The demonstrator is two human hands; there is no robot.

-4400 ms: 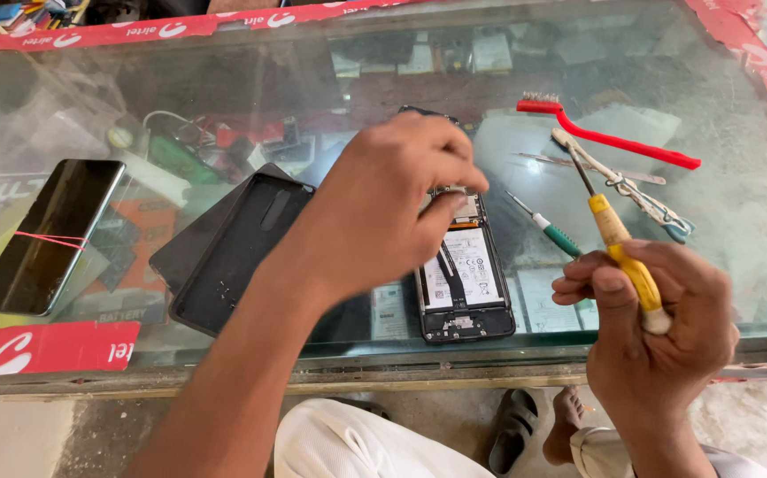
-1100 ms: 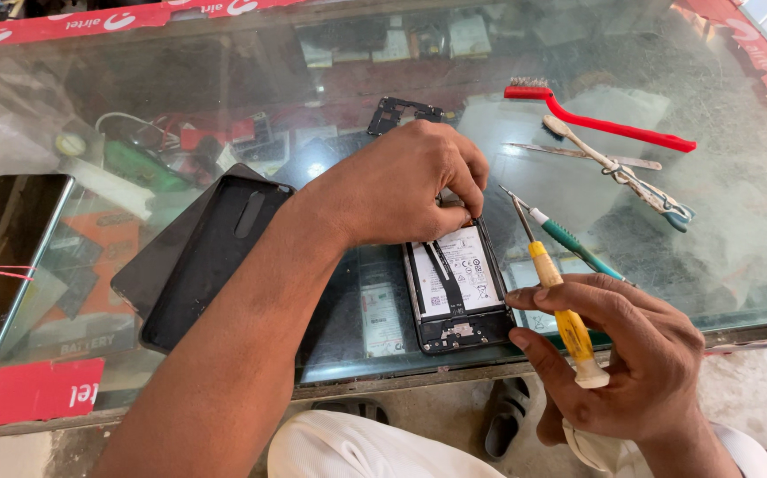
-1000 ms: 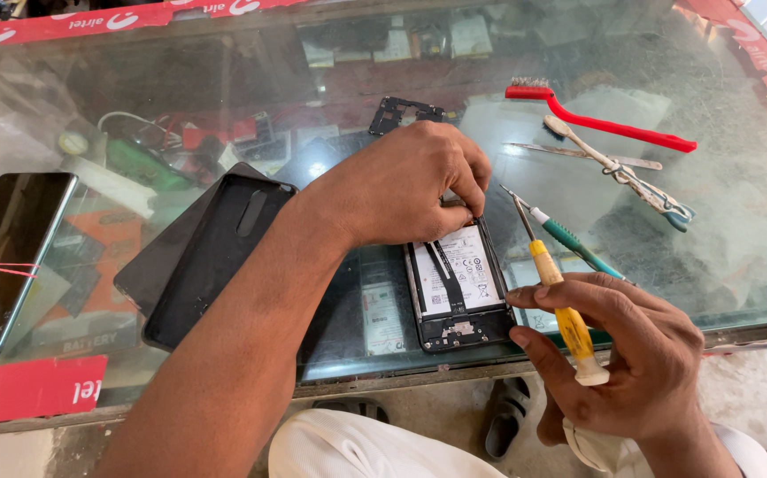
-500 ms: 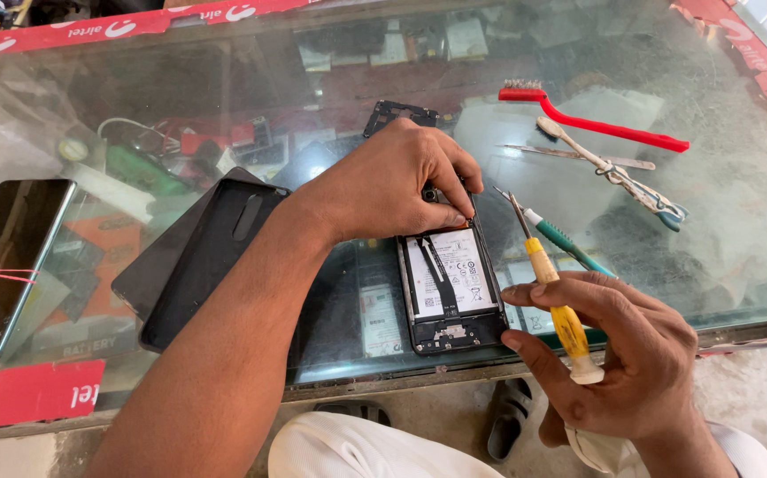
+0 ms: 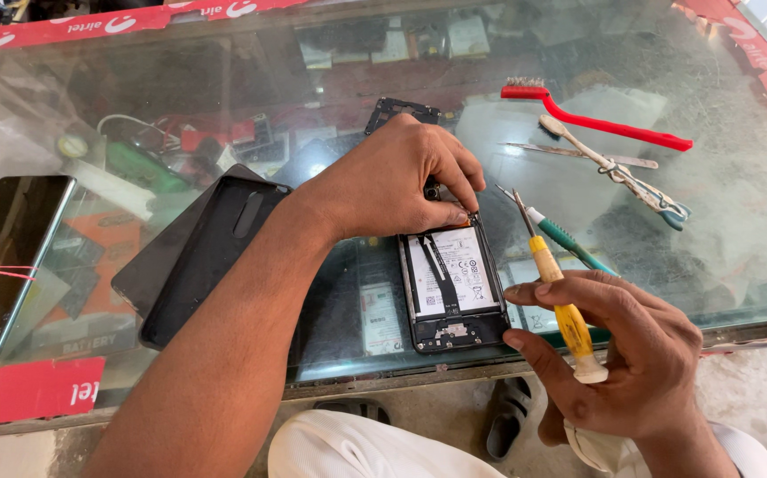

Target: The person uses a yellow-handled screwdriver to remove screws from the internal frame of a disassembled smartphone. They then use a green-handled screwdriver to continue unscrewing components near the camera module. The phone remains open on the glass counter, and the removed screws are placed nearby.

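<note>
The opened smartphone point(image 5: 450, 283) lies flat on the glass counter point(image 5: 330, 80), near its front edge, with the back cover removed and the battery and a black flex strip exposed. The left hand point(image 5: 392, 181) rests on the far end of the phone, fingers curled and pressed together, the fingertips pinching a small dark part at the top of the chassis; what that part is cannot be resolved. The right hand point(image 5: 618, 354) hovers just right of the phone, near the counter edge, loosely closed around a yellow-handled screwdriver point(image 5: 560, 296) whose tip points toward the far side. A green-handled tool point(image 5: 565, 239) lies on the glass just beside the screwdriver shaft.

Left of the phone, touching the forearm, lies a black back cover point(image 5: 211, 257) over a second dark panel. Further left, near the counter edge, lies a second smartphone point(image 5: 7, 261), screen dark, with a thin pink line across it. On the far right lie a red-handled brush point(image 5: 605, 124), metal tweezers point(image 5: 578, 155) and a pair of small pliers with blue-green grips point(image 5: 631, 181), well apart from the phone.
</note>
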